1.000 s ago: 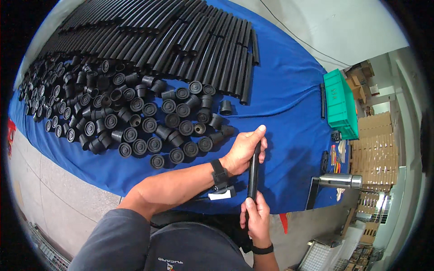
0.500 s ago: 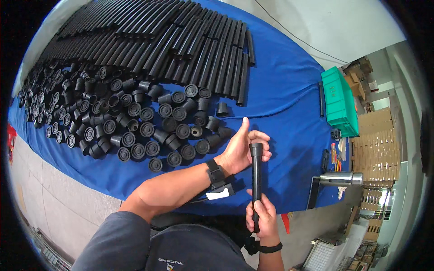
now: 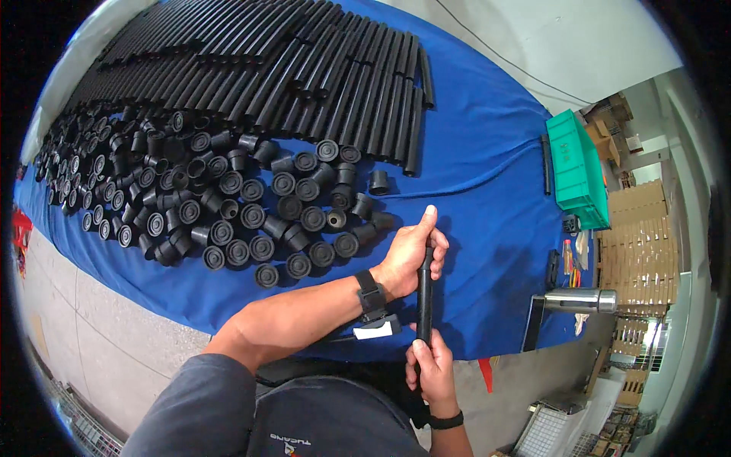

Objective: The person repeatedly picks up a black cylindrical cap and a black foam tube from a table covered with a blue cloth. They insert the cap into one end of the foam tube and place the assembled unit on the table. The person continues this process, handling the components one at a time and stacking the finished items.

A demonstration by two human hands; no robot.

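Observation:
A short black tube (image 3: 425, 305) stands nearly upright in the view, in front of my body. My left hand (image 3: 410, 257) is closed round its far end, thumb stretched upward. The black cap seen on that end a moment ago is now mostly hidden by the fingers. My right hand (image 3: 432, 370) grips the near end of the same tube. To the left of my left hand lies a heap of loose black rubber caps (image 3: 259, 247), some with ringed bases up, others on their sides. Nearest to the hand is a cap (image 3: 382, 220) at the heap's edge.
Rows of black tubes (image 3: 327, 84) lie stacked beyond the caps on a blue cloth (image 3: 487, 251). At the right edge stand a green crate (image 3: 575, 171), a steel bottle (image 3: 582, 301), a dark metal bracket (image 3: 533, 324) and small tools (image 3: 569, 257). Stacked cardboard (image 3: 638, 251) is farther right.
My left hand has closed from an open palm round the tube's capped end. The right hand and tube have shifted slightly up and left.

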